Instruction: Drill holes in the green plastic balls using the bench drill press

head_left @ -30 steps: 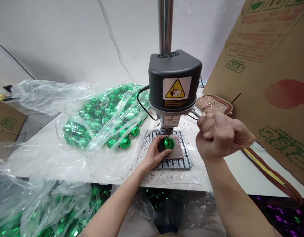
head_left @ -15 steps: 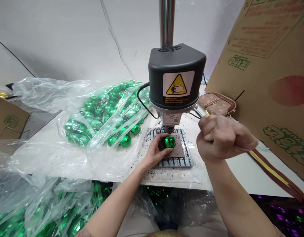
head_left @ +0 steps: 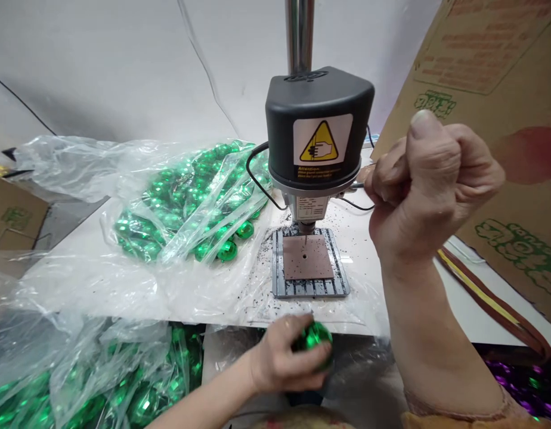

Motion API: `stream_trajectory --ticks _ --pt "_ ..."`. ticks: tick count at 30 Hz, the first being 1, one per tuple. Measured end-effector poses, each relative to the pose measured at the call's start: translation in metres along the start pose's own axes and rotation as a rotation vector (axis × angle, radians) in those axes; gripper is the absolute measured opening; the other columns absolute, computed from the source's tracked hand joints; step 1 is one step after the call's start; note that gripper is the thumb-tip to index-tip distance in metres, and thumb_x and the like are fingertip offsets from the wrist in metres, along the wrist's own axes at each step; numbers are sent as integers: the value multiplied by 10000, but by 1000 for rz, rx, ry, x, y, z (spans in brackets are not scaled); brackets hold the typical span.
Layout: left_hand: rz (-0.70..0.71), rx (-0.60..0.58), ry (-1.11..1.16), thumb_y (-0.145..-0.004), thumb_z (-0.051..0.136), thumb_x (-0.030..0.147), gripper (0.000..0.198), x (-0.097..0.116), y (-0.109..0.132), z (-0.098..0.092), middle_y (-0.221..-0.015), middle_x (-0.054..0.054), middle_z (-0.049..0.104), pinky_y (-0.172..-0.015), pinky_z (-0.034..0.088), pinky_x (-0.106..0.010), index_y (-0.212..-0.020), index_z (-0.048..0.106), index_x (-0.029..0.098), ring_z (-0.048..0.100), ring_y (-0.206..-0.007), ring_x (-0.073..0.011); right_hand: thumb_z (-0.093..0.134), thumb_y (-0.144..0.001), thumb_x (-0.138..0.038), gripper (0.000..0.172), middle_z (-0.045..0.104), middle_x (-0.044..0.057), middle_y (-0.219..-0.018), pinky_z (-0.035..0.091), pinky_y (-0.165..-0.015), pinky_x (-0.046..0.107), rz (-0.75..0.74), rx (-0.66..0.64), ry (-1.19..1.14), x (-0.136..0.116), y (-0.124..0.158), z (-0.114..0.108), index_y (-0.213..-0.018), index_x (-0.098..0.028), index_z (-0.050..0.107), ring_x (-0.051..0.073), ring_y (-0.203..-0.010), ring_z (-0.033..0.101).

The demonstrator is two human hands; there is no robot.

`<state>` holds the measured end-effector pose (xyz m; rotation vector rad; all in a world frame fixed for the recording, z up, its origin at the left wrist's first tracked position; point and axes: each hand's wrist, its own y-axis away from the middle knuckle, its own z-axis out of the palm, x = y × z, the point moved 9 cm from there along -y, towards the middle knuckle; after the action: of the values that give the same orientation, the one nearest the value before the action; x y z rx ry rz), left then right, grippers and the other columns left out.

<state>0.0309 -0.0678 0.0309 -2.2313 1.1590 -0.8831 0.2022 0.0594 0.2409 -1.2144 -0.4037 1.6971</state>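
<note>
My left hand (head_left: 287, 354) is closed round a shiny green faceted ball (head_left: 316, 337), just below the table's front edge. Beyond it stands a small drill press (head_left: 320, 128) with a black motor housing and a warning label. Its bit points down at a brown square board (head_left: 307, 262) that has a dark hole and lies on the slotted metal base (head_left: 311, 290). My right hand (head_left: 425, 185) is a fist at the right of the machine, wrapped round the feed lever (head_left: 358, 186); most of the lever is hidden by the fingers.
Clear plastic with many green balls (head_left: 190, 202) spreads over the white table (head_left: 74, 238) at left. More green balls (head_left: 145, 402) sit below the edge, purple ones (head_left: 517, 381) at lower right. A cardboard box (head_left: 494, 226) and a brown strap (head_left: 494, 298) are at right. Dark shavings surround the base.
My left hand has carried the green ball off the board, toward me and below the table edge, baring the hole. My right fist has risen and turned with the lever.
</note>
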Motion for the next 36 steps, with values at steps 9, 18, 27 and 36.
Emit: stream_trajectory --ticks 9,18,27,36 --pt "19 -353 -167 -948 595 392 290 -15 45 19 -1191 -66 729 -671 570 -313 -1230 652 359 670 -825 -193 595 -890 -228 425 353 -67 -441 279 -427 329 -33 -38 -3 -1 0 0 -540 -239 354 74 -390 287" --pt "-779 -48 -443 -847 586 84 346 -221 -44 -86 -1076 -127 645 -882 520 -439 -1152 681 216 622 -1004 -312 598 -890 -222 412 370 -70 -444 255 -446 324 3 -26 -20 0 2 0 -545 -223 373 63 -403 319" --pt "-752 166 25 -821 723 274 350 -221 -53 -92 -1062 -61 656 -882 541 -371 -1162 654 232 639 -915 -211 591 -903 -223 432 358 -77 -455 228 -447 279 -3 -25 -19 1 2 -1 -542 -197 354 26 -411 303" --pt "-980 386 1049 -731 852 389 642 -171 -53 -41 -944 -18 678 -547 504 -219 -1270 550 218 642 -609 -102 596 -903 -218 424 378 -73 -460 236 -433 263 -40 -19 -42 2 2 -2 -536 -197 383 32 -410 315"
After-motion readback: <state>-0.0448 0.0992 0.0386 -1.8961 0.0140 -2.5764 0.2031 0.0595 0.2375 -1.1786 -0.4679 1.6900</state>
